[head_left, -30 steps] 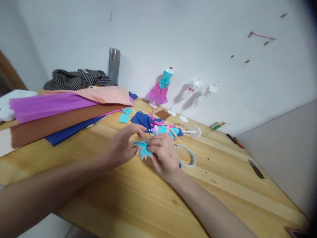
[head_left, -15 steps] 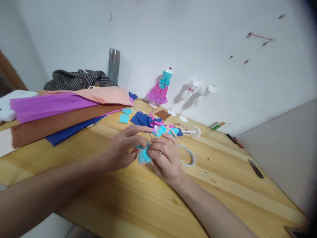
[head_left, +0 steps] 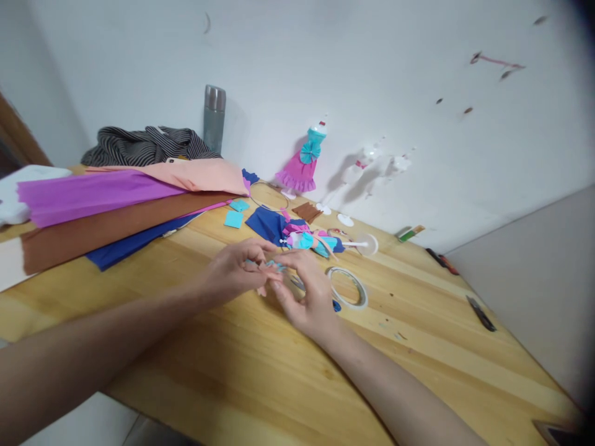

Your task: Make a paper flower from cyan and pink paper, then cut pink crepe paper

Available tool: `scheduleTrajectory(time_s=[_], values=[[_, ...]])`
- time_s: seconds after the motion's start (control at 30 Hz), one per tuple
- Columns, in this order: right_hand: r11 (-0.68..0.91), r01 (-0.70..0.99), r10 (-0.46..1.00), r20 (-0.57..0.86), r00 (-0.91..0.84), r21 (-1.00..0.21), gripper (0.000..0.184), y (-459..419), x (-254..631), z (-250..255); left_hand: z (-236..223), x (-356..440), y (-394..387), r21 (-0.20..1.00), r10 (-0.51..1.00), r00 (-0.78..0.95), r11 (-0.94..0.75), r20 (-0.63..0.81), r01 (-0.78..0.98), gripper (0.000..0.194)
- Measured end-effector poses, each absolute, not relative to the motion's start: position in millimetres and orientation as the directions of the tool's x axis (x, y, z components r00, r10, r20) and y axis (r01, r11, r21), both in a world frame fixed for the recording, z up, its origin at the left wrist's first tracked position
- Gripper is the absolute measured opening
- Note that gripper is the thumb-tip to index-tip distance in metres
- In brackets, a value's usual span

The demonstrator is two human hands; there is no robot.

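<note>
A small gathered piece of peach and turquoise crepe paper (head_left: 268,274) is pinched between my two hands above the wooden table. My left hand (head_left: 232,267) has its fingers closed on the paper's left side. From the right, my right hand (head_left: 310,292) grips the same paper between thumb and fingers. Just beyond them lies a small white mannequin dressed in turquoise paper (head_left: 304,240), on its side. Beside my right hand is a roll of clear tape (head_left: 349,288). A small blue object (head_left: 336,306) peeks out there, partly hidden by that hand.
Folded crepe paper (head_left: 116,229) in several colours lies left, before a striped cloth (head_left: 153,145) and a flask (head_left: 214,121). A dressed mannequin (head_left: 302,161) and bare white mannequins (head_left: 365,162) stand by the wall. A utility knife (head_left: 481,314) lies right.
The paper piece has been turned, so more of its peach side shows and less turquoise. My left index finger has curled in, and my right hand has opened its grip into a thumb-and-finger pinch.
</note>
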State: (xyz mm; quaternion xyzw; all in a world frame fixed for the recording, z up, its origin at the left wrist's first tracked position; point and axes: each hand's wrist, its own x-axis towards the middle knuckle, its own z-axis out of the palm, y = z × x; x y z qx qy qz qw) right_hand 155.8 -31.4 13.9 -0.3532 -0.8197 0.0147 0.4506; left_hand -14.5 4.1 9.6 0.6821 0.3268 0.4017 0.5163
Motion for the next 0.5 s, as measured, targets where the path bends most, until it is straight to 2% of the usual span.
scheduleTrajectory(time_s=[0.1, 0.2, 0.27, 0.33, 0.43, 0.5], values=[[0.562, 0.508, 0.819, 0.528, -0.226, -0.653, 0.011, -30.0, 153.4, 11.0, 12.2, -13.5, 6.6, 0.994, 0.819, 0.573, -0.024, -0.040, 0.103, 0.018], [0.371, 0.369, 0.929, 0.342, -0.144, -0.852, 0.007, -25.6, 153.4, 4.1, 13.7, -13.2, 9.0, 0.971, 0.834, 0.535, 0.007, -0.137, 0.237, 0.010], [0.297, 0.262, 0.954, 0.277, -0.112, -0.918, 0.009, -22.4, 153.8, -1.5, 13.2, -13.7, 10.4, 0.946, 0.848, 0.508, -0.026, -0.149, 0.322, 0.011], [0.250, 0.176, 0.967, 0.237, -0.089, -0.952, 0.012, -20.2, 154.2, -6.5, 11.5, -14.7, 11.8, 0.940, 0.837, 0.531, -0.065, -0.131, 0.335, 0.013], [0.206, 0.109, 0.978, 0.200, -0.067, -0.972, 0.015, -19.2, 154.6, -10.8, 8.1, -16.1, 14.3, 0.963, 0.820, 0.563, -0.063, -0.098, 0.261, 0.013], [0.186, 0.072, 0.981, 0.182, -0.060, -0.980, 0.017, -19.5, 154.2, -11.6, 6.4, -16.3, 16.0, 0.983, 0.822, 0.560, -0.003, -0.102, 0.184, 0.015]])
